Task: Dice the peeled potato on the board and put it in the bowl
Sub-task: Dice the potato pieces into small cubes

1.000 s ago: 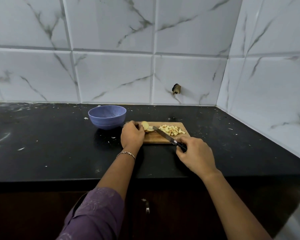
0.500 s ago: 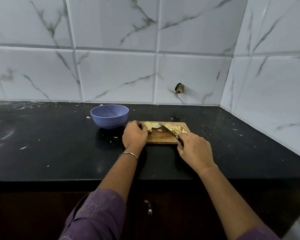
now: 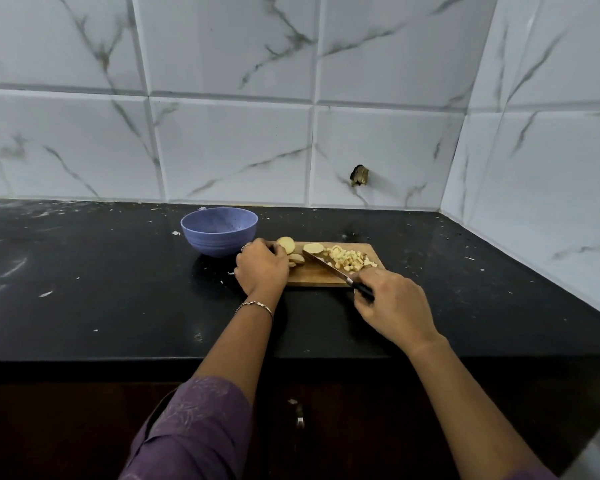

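Though still over board (image 3: 312,279), knife (image 3: 326,265) lower.

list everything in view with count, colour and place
bowl: one, purple-blue, counter left of the board
cutting board: one, wooden, mid counter
potato slices: about four, pale yellow, board's left end
diced potato: one pile, pale yellow, board's right half
knife: one, steel blade, black handle, slanting over the board
counter: one, black, scrap-flecked
wall tiles: several, white marbled, behind and right
bracelet: one, silver, left wrist
left hand: one, fingers curled against the slices
right hand: one, grips the knife handle
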A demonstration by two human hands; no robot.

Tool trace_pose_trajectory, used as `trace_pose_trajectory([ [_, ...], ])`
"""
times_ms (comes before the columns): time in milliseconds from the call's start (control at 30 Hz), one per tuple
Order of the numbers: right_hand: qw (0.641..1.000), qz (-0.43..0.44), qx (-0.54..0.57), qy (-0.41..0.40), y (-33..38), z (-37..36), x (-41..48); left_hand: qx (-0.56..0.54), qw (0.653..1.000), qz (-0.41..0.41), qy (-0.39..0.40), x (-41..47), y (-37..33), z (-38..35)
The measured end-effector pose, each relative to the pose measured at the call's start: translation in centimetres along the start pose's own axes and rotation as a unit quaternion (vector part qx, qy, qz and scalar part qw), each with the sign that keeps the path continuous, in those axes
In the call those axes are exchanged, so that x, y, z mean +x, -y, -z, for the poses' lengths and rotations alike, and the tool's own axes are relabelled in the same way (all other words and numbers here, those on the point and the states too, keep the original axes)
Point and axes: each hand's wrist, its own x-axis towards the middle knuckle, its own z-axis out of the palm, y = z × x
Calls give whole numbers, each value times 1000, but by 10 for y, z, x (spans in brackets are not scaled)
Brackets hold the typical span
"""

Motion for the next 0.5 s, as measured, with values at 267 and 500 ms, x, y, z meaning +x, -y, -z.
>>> trace_pose_trajectory([
  [267, 999, 7, -38, -4, 0, 2, -1, 70, 997, 21, 12, 1, 2, 3],
  [500, 998, -34, -56, -17, -2, 5, -2, 83, 984, -154, 29, -5, 3, -2],
])
